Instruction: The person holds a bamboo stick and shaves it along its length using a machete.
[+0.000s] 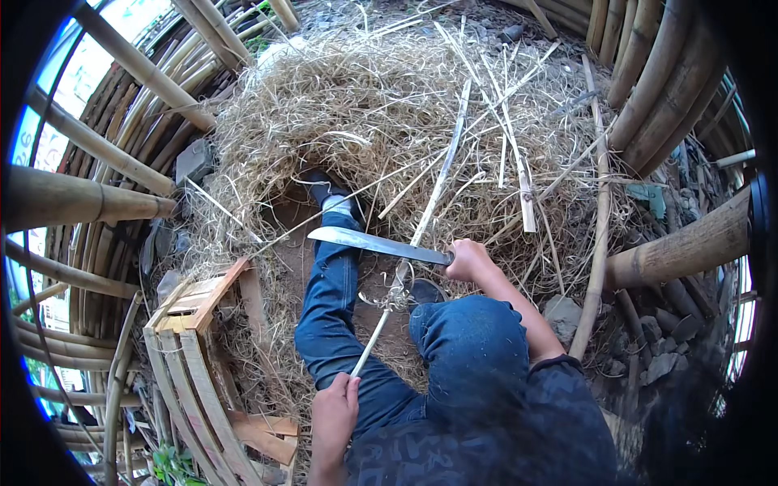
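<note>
My right hand (470, 261) is wrapped round the dark handle of a machete (356, 240), whose broad blade points left across my shin. In my left hand (334, 417) is the near end of a long, pale bamboo strip (370, 346). The strip slants up and away between my legs, and the blade crosses it at about mid-length. Whether the edge bites into the strip, I cannot tell. Thin curled shavings (397, 290) cling to the strip just on the near side of the blade.
A big heap of dry shavings (348, 105) spreads ahead, with several loose bamboo strips (519, 174) on its right. A wooden slatted crate (198, 368) stands at left. Bamboo poles (89, 198) wall both sides; stones (668, 356) lie at right. My legs (328, 283) flank the work.
</note>
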### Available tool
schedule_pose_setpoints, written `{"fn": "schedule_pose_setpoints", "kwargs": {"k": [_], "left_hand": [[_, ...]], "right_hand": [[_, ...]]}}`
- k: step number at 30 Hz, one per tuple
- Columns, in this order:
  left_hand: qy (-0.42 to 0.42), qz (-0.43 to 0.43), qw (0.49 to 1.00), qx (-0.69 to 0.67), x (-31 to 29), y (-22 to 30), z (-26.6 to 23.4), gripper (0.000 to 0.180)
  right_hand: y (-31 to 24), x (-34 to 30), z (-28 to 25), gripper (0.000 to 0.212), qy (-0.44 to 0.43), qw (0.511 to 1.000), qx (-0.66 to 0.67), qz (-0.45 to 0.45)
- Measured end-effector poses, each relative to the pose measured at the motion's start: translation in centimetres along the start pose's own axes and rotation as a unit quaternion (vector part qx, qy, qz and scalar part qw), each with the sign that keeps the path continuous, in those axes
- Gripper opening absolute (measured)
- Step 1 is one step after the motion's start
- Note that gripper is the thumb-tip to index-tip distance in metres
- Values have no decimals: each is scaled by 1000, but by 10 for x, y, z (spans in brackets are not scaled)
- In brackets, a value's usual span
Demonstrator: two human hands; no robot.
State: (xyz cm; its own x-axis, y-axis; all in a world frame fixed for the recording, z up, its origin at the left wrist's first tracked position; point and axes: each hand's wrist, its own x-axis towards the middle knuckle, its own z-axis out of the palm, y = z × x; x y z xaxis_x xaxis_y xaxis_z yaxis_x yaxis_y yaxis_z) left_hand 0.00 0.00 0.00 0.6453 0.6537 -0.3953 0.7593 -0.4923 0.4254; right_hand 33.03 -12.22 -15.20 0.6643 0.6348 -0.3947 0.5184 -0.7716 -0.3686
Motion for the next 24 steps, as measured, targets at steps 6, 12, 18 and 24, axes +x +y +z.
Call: {"fn": "schedule_pose_setpoints", "kwargs": {"k": [6,12,18,24], "left_hand": [[19,25,999,17,-12,-18,-6,25],[-19,-39,999,-17,-27,-28,-23,27],[-26,-36,999,18,-10,-30,-21,31],[-50,-21,998,23,-7,-26,-17,32]], "right_hand": [[20,-6,-6,30,13,990,73,124],[32,-19,-11,32,55,969,152,188],[-22,-31,-7,29,19,992,123,1],[-24,-25,9,33,-31,995,57,-69]]}}
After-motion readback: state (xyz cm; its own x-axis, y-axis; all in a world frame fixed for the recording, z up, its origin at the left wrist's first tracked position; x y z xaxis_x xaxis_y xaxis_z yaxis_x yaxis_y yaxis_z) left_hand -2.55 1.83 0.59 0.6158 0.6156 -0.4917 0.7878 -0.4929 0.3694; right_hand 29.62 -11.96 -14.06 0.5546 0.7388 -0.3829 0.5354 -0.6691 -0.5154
